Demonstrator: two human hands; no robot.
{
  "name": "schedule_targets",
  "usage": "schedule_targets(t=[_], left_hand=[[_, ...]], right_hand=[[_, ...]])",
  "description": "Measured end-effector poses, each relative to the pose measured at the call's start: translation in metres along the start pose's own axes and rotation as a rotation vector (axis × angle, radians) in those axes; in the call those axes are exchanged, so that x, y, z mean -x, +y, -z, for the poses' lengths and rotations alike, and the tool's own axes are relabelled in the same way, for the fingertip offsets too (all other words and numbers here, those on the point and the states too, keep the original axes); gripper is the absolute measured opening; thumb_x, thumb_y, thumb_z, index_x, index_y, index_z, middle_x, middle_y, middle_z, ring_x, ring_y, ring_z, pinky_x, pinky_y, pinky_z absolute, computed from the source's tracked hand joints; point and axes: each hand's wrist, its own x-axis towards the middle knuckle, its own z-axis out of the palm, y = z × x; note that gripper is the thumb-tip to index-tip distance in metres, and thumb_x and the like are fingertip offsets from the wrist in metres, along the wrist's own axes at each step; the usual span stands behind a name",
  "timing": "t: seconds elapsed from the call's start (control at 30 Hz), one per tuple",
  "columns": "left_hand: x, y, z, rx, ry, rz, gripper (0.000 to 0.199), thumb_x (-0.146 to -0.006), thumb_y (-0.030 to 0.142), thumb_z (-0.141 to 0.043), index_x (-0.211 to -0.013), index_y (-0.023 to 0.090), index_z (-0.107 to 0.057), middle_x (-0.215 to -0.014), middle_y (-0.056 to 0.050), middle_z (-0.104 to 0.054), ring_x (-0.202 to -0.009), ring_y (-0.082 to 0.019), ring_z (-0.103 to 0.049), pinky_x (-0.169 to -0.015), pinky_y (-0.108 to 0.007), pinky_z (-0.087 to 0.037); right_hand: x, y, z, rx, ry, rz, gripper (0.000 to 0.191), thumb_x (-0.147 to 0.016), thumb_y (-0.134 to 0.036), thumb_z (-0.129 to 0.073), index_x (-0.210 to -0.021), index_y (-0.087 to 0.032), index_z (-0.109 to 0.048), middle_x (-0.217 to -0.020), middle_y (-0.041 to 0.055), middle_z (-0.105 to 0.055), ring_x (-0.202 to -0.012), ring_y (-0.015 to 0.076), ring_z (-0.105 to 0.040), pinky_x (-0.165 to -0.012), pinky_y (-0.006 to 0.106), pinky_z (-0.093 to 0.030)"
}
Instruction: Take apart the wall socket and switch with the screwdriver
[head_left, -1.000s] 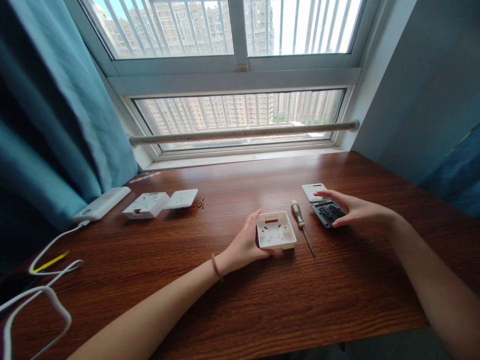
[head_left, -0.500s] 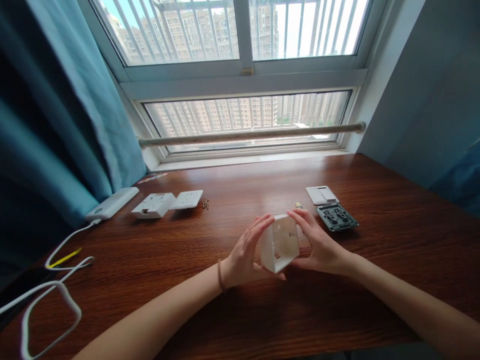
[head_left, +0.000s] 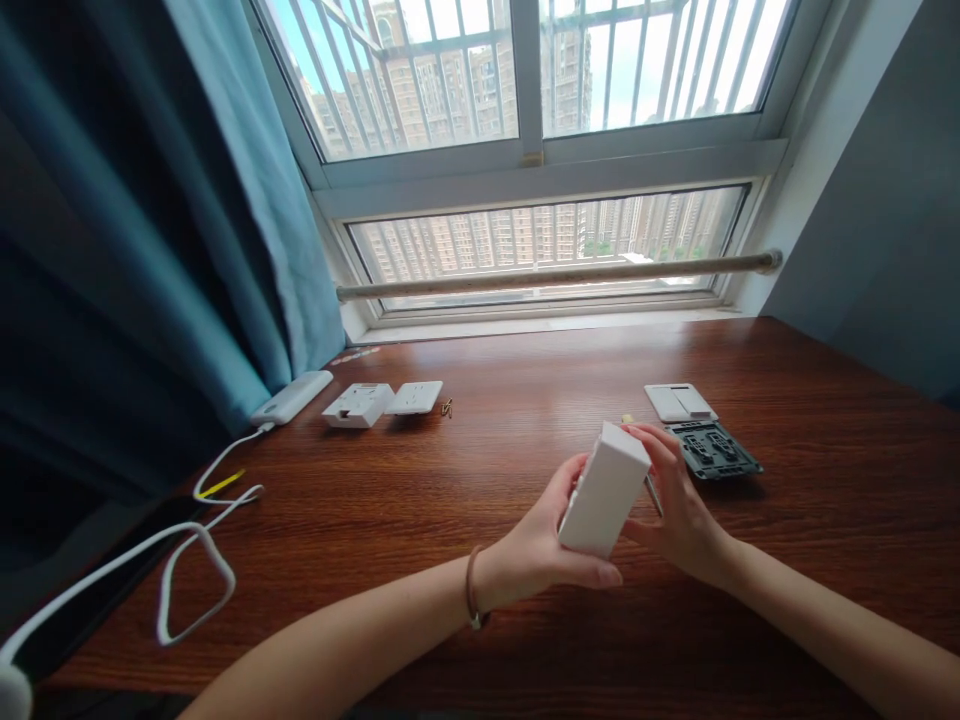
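Note:
A white plastic mounting box point(head_left: 606, 492) is tilted above the table, a plain side wall turned toward me. My left hand point(head_left: 536, 545) is closed around its left side, thumb along the lower edge and fingers behind. At the upper right edge, the curved fingers of my right hand point(head_left: 679, 510) touch the box, its thumb lower down. Behind the hand lies a screwdriver point(head_left: 654, 495), mostly hidden. Right of it are a white switch plate point(head_left: 679, 402) and a dark grey switch frame point(head_left: 712, 450). The inside of the box is out of sight.
To the left on the wooden table point(head_left: 390, 490) are another white box point(head_left: 358, 405), a socket plate point(head_left: 416, 397) and several small screws point(head_left: 447, 408). A white power strip point(head_left: 292, 398) with its cable, and a yellow strip point(head_left: 223, 484), lie near the curtain point(head_left: 292, 250).
The box has been turned, so its outer side wall faces me instead of its hollow inside. The whole view has shifted, with the table things now farther right.

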Motion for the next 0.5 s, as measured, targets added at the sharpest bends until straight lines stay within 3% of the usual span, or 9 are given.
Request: schedule_targets(t=[0.07, 0.13, 0.27, 0.37, 0.5], left_hand=[[0.001, 0.003, 0.001, -0.086, 0.096, -0.025, 0.097, -0.056, 0.054, -0.073, -0.134, 0.022, -0.024, -0.127, -0.011, -0.043, -0.111, -0.029, -0.047, -0.090, -0.038, -0.044], [0.001, 0.003, 0.007, -0.261, 0.278, -0.105, 0.101, -0.057, 0.052, -0.074, -0.135, 0.022, -0.017, -0.129, -0.012, -0.037, -0.114, -0.029, -0.044, -0.095, -0.040, -0.041], [0.012, -0.001, 0.041, -0.851, 0.674, -0.229, 0.106, -0.057, 0.050, -0.074, -0.138, 0.021, -0.012, -0.130, -0.014, -0.028, -0.123, -0.033, -0.032, -0.104, -0.047, -0.029], [0.035, -0.005, 0.079, -1.195, 0.796, -0.152, 0.101, -0.062, 0.052, -0.070, -0.139, 0.018, -0.014, -0.128, -0.014, -0.030, -0.123, -0.034, -0.031, -0.105, -0.050, -0.025], [0.078, -0.012, 0.135, -1.370, 0.999, 0.158, 0.101, -0.065, 0.057, -0.063, -0.139, 0.012, -0.011, -0.127, -0.016, -0.027, -0.122, -0.036, -0.032, -0.103, -0.049, -0.028]], right_hand=[[-0.002, 0.004, 0.004, 0.098, -0.048, 0.021, 0.093, -0.070, -0.033, -0.069, -0.140, -0.027, -0.008, -0.136, 0.0142, -0.025, -0.129, 0.0334, -0.024, -0.105, 0.054, -0.029], [-0.004, 0.007, 0.007, 0.142, -0.060, -0.005, 0.087, -0.074, -0.032, -0.065, -0.140, -0.026, -0.009, -0.137, 0.0141, -0.024, -0.129, 0.0328, -0.025, -0.105, 0.054, -0.029], [-0.009, 0.013, 0.012, 0.160, -0.014, -0.071, 0.072, -0.077, -0.029, -0.061, -0.136, -0.027, -0.019, -0.136, 0.0118, -0.028, -0.127, 0.0308, -0.031, -0.104, 0.052, -0.032], [-0.011, 0.015, 0.015, 0.174, 0.020, -0.069, 0.065, -0.079, -0.026, -0.058, -0.134, -0.028, -0.024, -0.133, 0.0112, -0.033, -0.125, 0.0300, -0.034, -0.103, 0.051, -0.033], [-0.011, 0.012, 0.017, 0.201, 0.019, -0.054, 0.059, -0.080, -0.025, -0.056, -0.132, -0.028, -0.027, -0.129, 0.0107, -0.038, -0.122, 0.0300, -0.038, -0.103, 0.052, -0.033]])
